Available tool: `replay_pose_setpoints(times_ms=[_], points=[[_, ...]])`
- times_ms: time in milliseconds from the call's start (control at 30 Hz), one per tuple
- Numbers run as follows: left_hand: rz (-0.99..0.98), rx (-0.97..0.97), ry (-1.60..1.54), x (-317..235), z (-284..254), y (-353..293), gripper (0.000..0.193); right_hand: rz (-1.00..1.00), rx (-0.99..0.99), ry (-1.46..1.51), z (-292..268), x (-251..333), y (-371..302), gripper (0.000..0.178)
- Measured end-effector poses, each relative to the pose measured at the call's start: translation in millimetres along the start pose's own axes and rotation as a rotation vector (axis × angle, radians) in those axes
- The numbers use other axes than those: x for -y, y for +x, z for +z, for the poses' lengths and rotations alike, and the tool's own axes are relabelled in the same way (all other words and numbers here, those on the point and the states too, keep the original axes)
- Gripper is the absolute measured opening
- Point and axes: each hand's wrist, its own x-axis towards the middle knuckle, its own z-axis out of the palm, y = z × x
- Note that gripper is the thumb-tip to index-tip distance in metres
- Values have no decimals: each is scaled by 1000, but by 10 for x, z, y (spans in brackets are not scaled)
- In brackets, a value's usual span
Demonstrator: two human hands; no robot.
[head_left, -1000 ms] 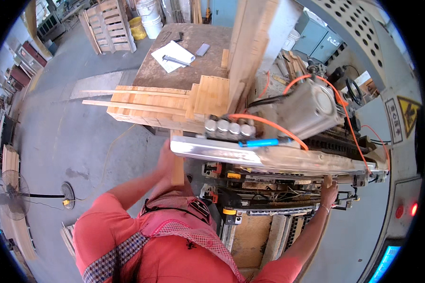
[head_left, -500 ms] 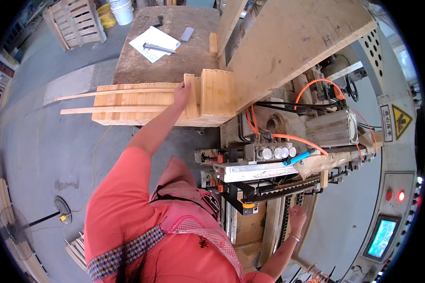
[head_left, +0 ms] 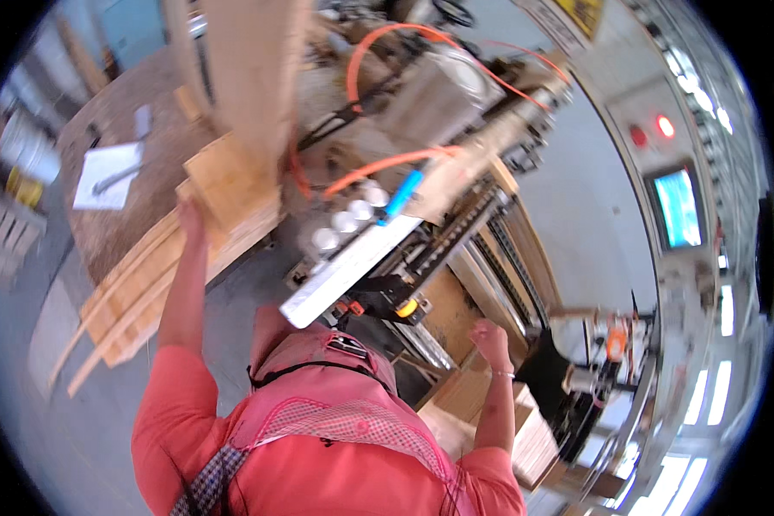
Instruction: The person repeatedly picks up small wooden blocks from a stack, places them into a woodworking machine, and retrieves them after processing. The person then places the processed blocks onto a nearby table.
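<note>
My left hand grips the upper edge of a wooden board in the row of light wooden boards at the left; motion blur softens its fingers. Two long thin wooden strips lie along that row, their ends jutting past it. Beside my hand, a taller block of boards stands against the upright panel. My right hand, with a bracelet at the wrist, is held over the machine bed, fingers curled in and nothing visible in them. Below its forearm sits a stack of wooden pieces.
A machine with a white metal bar, a blue handle and orange hoses fills the middle. Paper with a caliper lies on the brown table. A control panel screen and lit red button are at right.
The view has swung to the right, bringing the stack of wooden pieces by my right forearm into sight. My left hand stays on the boards; my right hand remains curled over the machine.
</note>
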Motion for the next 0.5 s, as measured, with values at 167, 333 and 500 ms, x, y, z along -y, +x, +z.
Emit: replay_pose_setpoints(times_ms=[167, 333, 500], points=[[-201, -12, -583, -133, -10, 37, 53, 65, 0, 4, 123, 55, -397, 24], [242, -150, -260, -827, -432, -510, 52, 206, -26, 15, 63, 137, -862, 22], [376, 111, -388, -1157, -843, -1638, 48, 331, -330, -6, -13, -37, -1331, 17]])
